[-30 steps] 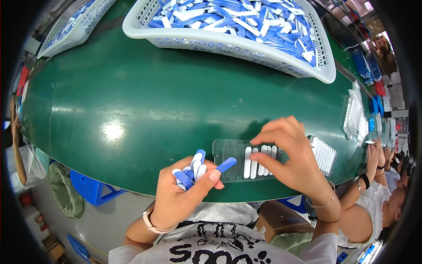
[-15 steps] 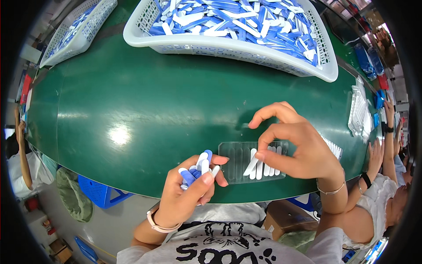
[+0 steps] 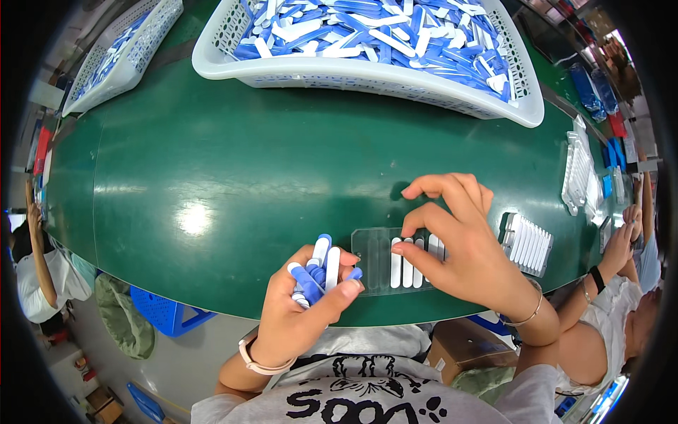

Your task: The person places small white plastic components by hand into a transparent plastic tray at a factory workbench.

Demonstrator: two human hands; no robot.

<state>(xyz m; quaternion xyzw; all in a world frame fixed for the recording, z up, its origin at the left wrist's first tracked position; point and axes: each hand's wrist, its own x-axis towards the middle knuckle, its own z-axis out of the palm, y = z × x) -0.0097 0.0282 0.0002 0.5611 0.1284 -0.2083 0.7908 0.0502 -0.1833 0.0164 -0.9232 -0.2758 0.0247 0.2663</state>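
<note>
The left hand [image 3: 302, 311] clutches strips [image 3: 332, 267], likely for easy reach, while the right hand [image 3: 471, 258] (fingers parted, seemingly empty) overhangs the tray [image 3: 373, 261].

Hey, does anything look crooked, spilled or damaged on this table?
Nothing stands out. The visible white strips in the clear tray lie neatly side by side. The large basket holds a loose heap of blue and white strips. The right hand hides part of the tray.
</note>
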